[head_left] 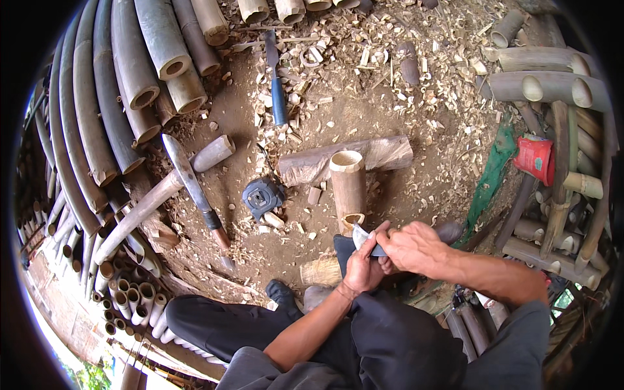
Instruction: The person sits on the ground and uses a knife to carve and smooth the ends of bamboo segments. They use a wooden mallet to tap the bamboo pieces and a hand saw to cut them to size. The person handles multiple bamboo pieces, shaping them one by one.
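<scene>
Two bare hands are clamped on one small knife (360,236); the left hand (364,268) has its fingers wrapped about it, the right hand (411,247) presses close beside, fingers curled; much of the knife is covered by them, so I cannot tell which part each grips. Its pale grey blade shows above the lap, right by the lower end of one bamboo tube (348,188); whether they touch I cannot tell.

That tube is brown and stout, with a pale cut rim round its open mouth and a second pale-edged opening at the near end; its far end meets one split log (388,153) lying crosswise on the ground; how deep the hollow goes is hidden.

One red packet (534,161) sits at the right, contents out of sight, near one strip of green netting (492,174); one blue-handled chisel (279,97) and one dark tape measure (262,197) lie on the earth; one long knife (190,183) lies across one pale pole (146,207); pale shavings (364,62) are scattered beyond, too many to count; thick bamboo poles (133,58) crowd the left, narrow tubes (140,302) stacked nearer.
</scene>
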Available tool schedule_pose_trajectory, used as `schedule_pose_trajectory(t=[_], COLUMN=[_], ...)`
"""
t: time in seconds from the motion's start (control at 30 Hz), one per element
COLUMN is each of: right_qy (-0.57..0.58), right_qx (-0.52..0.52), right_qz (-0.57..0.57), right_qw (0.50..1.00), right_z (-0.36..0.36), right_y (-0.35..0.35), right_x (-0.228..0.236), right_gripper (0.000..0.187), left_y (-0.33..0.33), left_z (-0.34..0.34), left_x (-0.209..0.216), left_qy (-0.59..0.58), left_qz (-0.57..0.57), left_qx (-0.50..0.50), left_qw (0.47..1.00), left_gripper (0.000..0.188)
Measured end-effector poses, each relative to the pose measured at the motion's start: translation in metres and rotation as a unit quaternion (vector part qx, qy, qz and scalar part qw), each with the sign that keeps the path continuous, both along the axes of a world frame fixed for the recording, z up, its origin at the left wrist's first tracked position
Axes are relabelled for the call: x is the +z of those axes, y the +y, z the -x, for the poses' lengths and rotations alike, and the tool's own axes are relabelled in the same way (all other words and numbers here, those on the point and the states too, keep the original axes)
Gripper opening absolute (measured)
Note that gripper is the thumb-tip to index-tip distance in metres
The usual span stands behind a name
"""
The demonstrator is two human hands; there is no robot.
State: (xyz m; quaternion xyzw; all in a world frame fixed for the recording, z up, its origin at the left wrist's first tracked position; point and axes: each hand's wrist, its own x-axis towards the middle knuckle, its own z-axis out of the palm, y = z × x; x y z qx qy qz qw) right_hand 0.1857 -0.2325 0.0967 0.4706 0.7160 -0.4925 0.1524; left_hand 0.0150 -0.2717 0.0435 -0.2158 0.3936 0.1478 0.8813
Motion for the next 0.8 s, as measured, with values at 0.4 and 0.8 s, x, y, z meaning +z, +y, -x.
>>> schedule_pose_trajectory(t=[0.4,0.8], right_qy=[0.055,-0.053], right_qx=[-0.498,-0.076], right_qz=[-0.009,-0.077], right_qw=[0.865,0.993], right_z=[0.081,0.023], right_y=[-0.083,0.003], right_x=[-0.014,0.013], right_gripper=[0.049,0.043], left_y=[0.058,0.033], left_z=[0.025,0.011], left_x=[0.020,0.004], left_qy=[0.238,0.108], left_qz=[-0.386,-0.177], left_qx=[-0.490,-0.131], left_qw=[0.745,0.969], left_gripper=[0.047,0.040])
